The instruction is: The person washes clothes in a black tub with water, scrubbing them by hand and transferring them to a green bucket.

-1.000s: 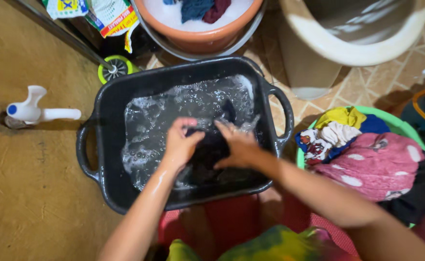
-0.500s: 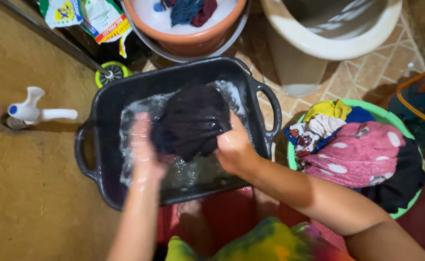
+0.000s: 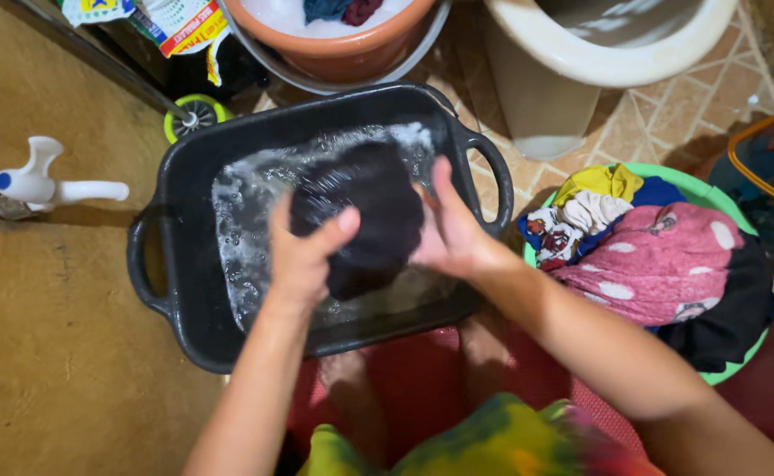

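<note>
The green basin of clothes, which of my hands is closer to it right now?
Right. The right hand is over the black tub's near-basin side, close to the green basin; the left hand is farther away, across the dark cloth.

Dark wet cloth (image 3: 365, 211) bunched, held above soapy water in black tub (image 3: 195, 304).

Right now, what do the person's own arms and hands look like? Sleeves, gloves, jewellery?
Both arms are bare up to the frame's bottom edge, no sleeves showing. The left hand and right hand wear no gloves; no rings, watch or bracelets are visible. Both hands and forearms look wet and glossy. Near the bottom edge there is a multicoloured garment in yellow, green and pink, tie-dye style.
</note>
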